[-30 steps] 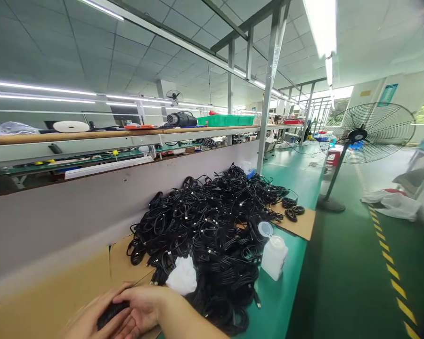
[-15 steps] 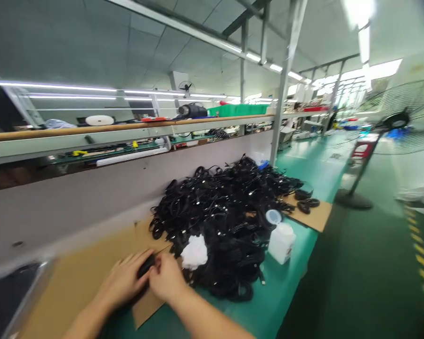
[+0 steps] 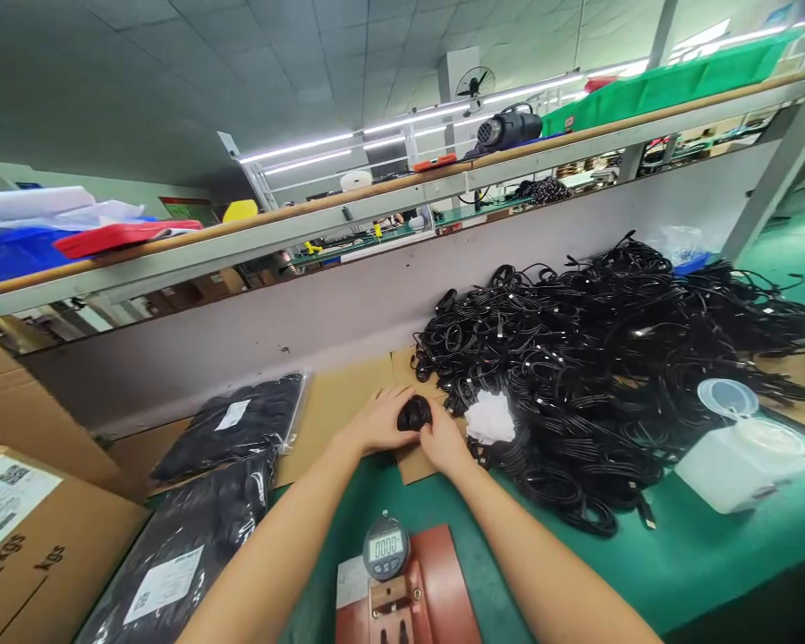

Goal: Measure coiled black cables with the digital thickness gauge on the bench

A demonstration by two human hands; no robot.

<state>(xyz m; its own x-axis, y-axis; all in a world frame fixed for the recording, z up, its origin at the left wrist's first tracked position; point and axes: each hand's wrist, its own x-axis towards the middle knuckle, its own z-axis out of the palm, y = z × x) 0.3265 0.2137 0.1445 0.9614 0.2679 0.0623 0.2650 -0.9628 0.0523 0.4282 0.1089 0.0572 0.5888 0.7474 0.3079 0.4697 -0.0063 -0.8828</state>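
Together the left hand (image 3: pixel 377 420) and right hand (image 3: pixel 443 444) clasp a coiled black cable (image 3: pixel 414 413).

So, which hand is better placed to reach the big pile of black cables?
Probably the right hand: the cable pile lies just right of it, while the left hand sits beyond the coiled cable.

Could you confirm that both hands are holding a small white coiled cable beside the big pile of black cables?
Not quite: the head view shows the coiled cable in the left hand and right hand is black, not white. It is beside the big pile of black cables.
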